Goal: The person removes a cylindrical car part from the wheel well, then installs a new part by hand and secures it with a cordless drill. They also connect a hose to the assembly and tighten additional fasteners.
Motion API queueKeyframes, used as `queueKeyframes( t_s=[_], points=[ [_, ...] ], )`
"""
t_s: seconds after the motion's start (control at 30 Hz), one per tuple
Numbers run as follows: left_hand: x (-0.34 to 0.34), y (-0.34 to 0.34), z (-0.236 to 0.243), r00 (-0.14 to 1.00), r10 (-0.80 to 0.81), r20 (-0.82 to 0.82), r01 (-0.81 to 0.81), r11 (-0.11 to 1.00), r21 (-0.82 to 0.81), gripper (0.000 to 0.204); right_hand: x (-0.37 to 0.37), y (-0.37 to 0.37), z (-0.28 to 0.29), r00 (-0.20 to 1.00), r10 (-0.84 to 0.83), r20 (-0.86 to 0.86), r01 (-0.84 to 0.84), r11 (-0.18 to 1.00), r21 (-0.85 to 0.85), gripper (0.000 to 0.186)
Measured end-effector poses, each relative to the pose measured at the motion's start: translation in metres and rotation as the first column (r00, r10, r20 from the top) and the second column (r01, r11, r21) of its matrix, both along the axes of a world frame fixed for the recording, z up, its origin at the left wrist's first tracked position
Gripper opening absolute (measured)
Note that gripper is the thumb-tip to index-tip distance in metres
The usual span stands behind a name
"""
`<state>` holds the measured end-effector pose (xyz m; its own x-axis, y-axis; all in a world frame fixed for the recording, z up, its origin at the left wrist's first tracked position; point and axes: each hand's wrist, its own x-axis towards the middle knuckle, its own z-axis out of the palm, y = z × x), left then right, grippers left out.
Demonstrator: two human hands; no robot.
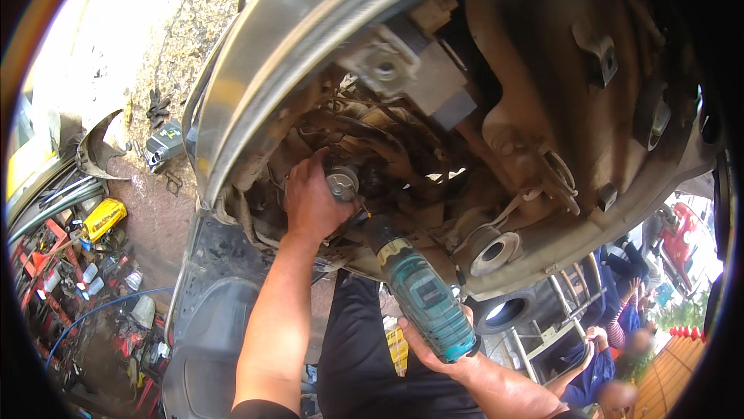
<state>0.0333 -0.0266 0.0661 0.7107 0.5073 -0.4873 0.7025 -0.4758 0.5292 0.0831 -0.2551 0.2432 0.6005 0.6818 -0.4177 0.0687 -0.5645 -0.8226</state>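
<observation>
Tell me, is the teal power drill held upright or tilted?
Tilted. The teal power drill slants from the right hand up-left toward the metal part that the left hand holds.

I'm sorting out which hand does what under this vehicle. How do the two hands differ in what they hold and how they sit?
The left hand reaches up into the wheel arch, fingers around a small round metal part; the right hand sits lower, gripping the teal power tool. The left hand shows its back; the right hand is mostly hidden behind the tool. Both are bare.
</observation>
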Motion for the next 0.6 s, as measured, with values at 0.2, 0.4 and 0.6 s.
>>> queueKeyframes(
  t_s=[0.2, 0.4, 0.6],
  points=[
    [0.003, -0.003, -0.002, 1.0, -0.002, -0.002, 0.002, 0.999, 0.035, 0.094, 0.012, -0.011, -0.004, 0.998, 0.053, 0.024, -0.054, 0.998, 0.032, 0.034],
    [-0.009, -0.013, 0.006, 0.99, 0.04, 0.136, -0.06, 0.987, 0.148, 0.095, 0.033, -0.029, 0.025, 0.856, 0.058, -0.514, -0.19, 0.959, -0.208, 0.033],
    [-0.031, -0.049, 0.033, 0.913, 0.328, 0.242, -0.373, 0.911, 0.174, 0.071, 0.12, -0.043, 0.059, 0.598, -0.203, -0.775, 0.347, 0.937, 0.023, 0.052]
  ],
)
